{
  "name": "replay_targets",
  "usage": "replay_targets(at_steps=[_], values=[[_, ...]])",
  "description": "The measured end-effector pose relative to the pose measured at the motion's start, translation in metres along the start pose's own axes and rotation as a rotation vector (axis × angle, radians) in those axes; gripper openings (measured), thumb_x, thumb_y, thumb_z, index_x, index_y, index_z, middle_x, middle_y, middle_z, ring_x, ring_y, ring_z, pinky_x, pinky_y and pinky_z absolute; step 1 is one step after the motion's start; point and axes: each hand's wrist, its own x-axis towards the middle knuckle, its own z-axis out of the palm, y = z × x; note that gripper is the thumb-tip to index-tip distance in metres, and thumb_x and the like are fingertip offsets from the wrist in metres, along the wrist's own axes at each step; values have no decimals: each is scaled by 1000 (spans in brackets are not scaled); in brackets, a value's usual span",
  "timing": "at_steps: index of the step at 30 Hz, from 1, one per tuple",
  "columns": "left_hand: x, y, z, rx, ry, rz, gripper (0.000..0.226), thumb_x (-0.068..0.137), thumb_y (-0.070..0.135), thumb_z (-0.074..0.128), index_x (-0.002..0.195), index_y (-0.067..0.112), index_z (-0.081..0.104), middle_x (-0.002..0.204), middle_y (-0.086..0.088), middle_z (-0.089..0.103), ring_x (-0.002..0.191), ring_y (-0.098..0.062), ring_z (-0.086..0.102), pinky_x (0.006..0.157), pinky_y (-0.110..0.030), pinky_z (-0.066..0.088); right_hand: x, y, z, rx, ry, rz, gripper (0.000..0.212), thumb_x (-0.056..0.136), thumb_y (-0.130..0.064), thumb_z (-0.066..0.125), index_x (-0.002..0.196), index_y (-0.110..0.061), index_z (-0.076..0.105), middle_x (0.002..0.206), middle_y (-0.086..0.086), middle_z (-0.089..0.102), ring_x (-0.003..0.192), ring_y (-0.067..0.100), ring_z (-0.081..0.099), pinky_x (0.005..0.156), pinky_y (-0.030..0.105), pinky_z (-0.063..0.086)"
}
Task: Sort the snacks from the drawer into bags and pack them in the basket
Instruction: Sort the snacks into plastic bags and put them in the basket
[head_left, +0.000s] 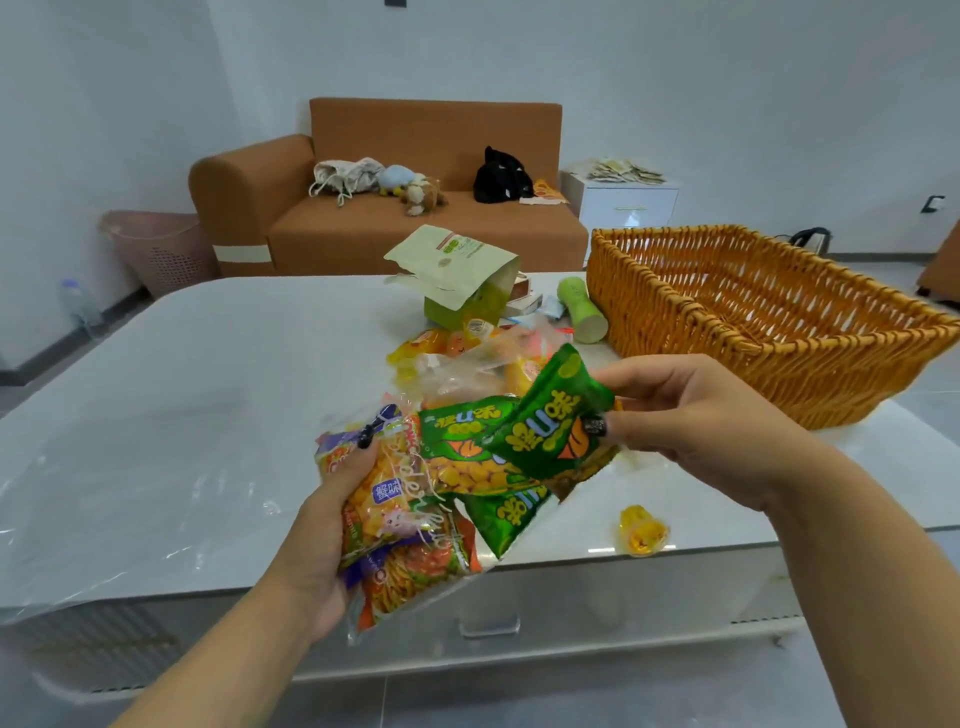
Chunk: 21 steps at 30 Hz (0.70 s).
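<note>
My left hand (322, 540) grips a clear plastic bag (410, 545) holding several green, orange and purple snack packets, just above the front edge of the white table (182, 415). My right hand (691, 415) pinches a green snack packet (545, 421) at the bag's mouth, thumb on its front. A woven orange basket (753, 322) stands on the table at the right, with nothing visible inside. Behind the bag lies a second clear bag of jelly cups (467, 364). One loose yellow jelly cup (643, 530) sits near the table's front edge.
An open green paper pouch (462, 280) and a tipped green bottle (582, 309) lie at the table's far middle beside small packets. Beyond stand a brown sofa (384, 218), a pink bin (161, 249) and a white cabinet (623, 202).
</note>
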Motion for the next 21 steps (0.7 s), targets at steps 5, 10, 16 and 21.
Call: replay_targets(at_steps=[5,10,16,21], values=[[1,-4,2,74,-30,0,60,61,32,80,114,8,66,100,-20,74,76,-33,74,66,-46,62,5,4,10,-46,44,151,28,83,6,65,104,-11,71,101,25,70,94,39,68,88,51,51],[2,-10,3,176,-97,26,88,37,40,87,116,8,64,104,-21,72,83,-35,73,70,-45,61,7,5,26,-130,-2,197,21,82,-8,72,102,-13,75,105,11,73,101,33,68,92,49,53],[2,-12,4,134,-108,-4,58,63,30,82,116,11,65,104,-18,73,82,-32,74,71,-45,61,13,11,34,256,48,225,13,81,-3,68,93,0,73,97,29,69,79,31,68,66,32,59],[3,-10,5,33,-79,-67,52,67,37,65,110,8,69,100,-19,74,77,-32,74,72,-48,59,19,12,33,222,47,157,39,76,8,69,114,2,62,109,20,70,101,31,68,86,38,57]])
